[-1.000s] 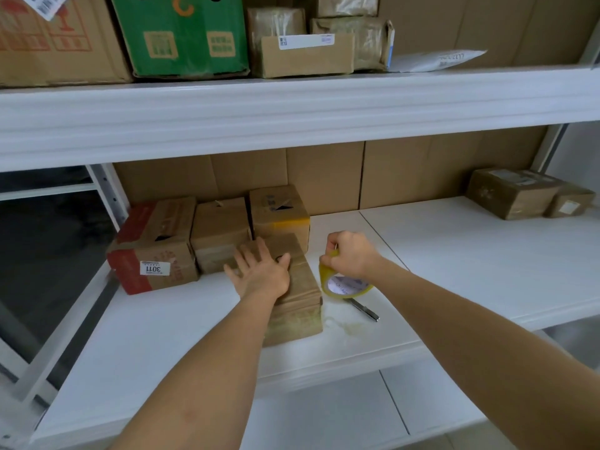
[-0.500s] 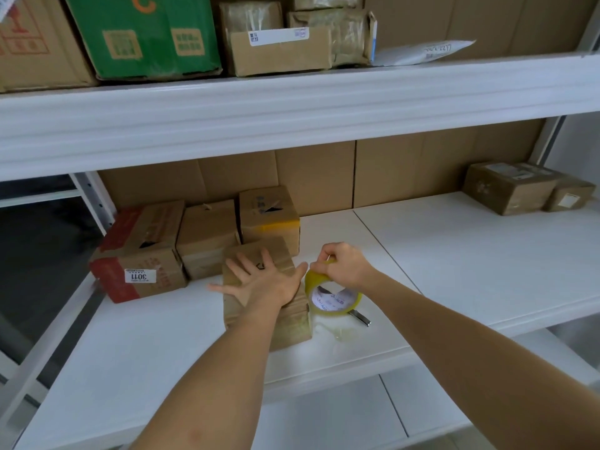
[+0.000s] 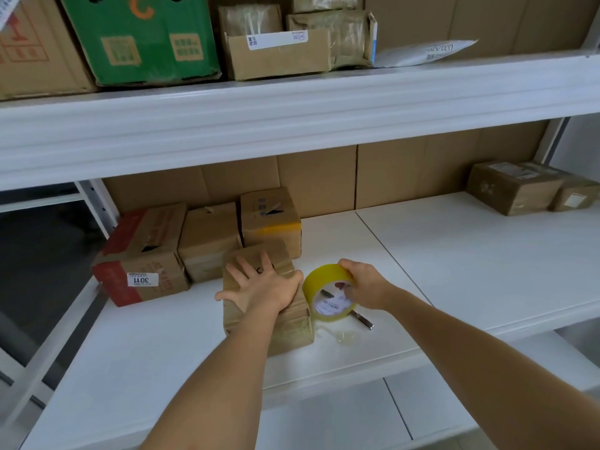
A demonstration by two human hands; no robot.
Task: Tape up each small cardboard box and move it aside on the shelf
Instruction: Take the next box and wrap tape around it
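Since a second ago my right hand (image 3: 363, 285) has tipped the tape roll (image 3: 329, 292) up and carried it in beside the small box (image 3: 259, 329), so the yellow roll now stands on edge just off the box's right side, near enough that I cannot tell whether they touch. My fingers curl over the roll's top and my thumb reaches into its core, a firm hold. My left hand (image 3: 263, 285) lay flat on the box then and lies flat now, fingers spread and straight, pressing the lid down. I judge this to be the start of a strip: the tape end has to meet the lid near my left thumb, and I cannot see any loose end yet.

Outward from the grip, a dark utility knife (image 3: 359, 318) lies on the white shelf (image 3: 454, 271) under and just behind the roll, and a clear scrap of tape (image 3: 346, 337) sits near the shelf's front edge. The box itself is close to that front edge, so a hard pull toward me could drag it off. Behind it three boxes stand in a row, the red-printed box (image 3: 139, 258) leftmost, hemming the left rear. To the right the shelf runs open as far as two taped boxes (image 3: 532, 188) against the back, which looks the easier way to slide this one aside.
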